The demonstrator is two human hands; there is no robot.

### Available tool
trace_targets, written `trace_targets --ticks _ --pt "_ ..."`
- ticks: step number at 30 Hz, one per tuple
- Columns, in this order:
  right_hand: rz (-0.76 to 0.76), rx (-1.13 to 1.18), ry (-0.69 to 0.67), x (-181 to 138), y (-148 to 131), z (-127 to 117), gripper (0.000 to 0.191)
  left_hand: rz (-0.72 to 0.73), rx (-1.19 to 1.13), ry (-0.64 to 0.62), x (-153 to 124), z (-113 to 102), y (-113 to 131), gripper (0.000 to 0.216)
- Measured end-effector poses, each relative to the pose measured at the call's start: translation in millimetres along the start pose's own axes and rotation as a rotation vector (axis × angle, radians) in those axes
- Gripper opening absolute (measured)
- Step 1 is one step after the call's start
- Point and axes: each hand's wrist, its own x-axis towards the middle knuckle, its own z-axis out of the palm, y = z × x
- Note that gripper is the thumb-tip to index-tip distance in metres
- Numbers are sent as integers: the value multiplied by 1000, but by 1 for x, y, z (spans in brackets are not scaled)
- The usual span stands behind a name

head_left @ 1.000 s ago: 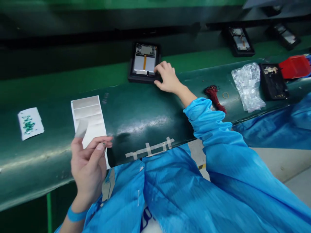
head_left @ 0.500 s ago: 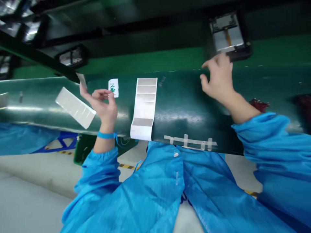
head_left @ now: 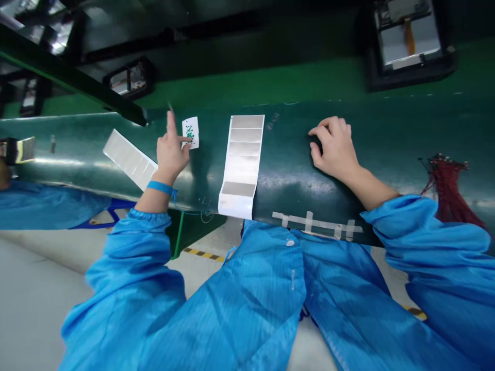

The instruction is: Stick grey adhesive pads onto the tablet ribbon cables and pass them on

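White card (head_left: 195,124): small, dotted with green bits (head_left: 189,132), lying on the green surface (head_left: 286,154)
Left grip (head_left: 172,154): thumb and finger parted by the card, blurred sliver (head_left: 170,106) at raised fingertip
Right grip (head_left: 334,147): loosely curled, fingertips apart

This looks to us like a factory workshop: a long green desk (head_left: 294,123), opened electronic devices (head_left: 410,44) spaced along its far side, bundled red wires (head_left: 450,188) at right, striped floor tape (head_left: 204,254) below.
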Motion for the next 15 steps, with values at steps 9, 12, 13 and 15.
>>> trace_targets --ticks 9,12,13,15 --pt "3 8 8 0 -1 0 29 -323 -534 146 -3 -19 -11 75" --pt "4 15 19 -1 -1 1 29 -310 -535 113 -3 -21 -14 53" --pt "2 20 26 -1 0 2 29 -306 -503 130 -1 -22 -14 51" --pt "-4 30 35 -2 0 3 30 -301 -408 196 11 -24 -13 54"
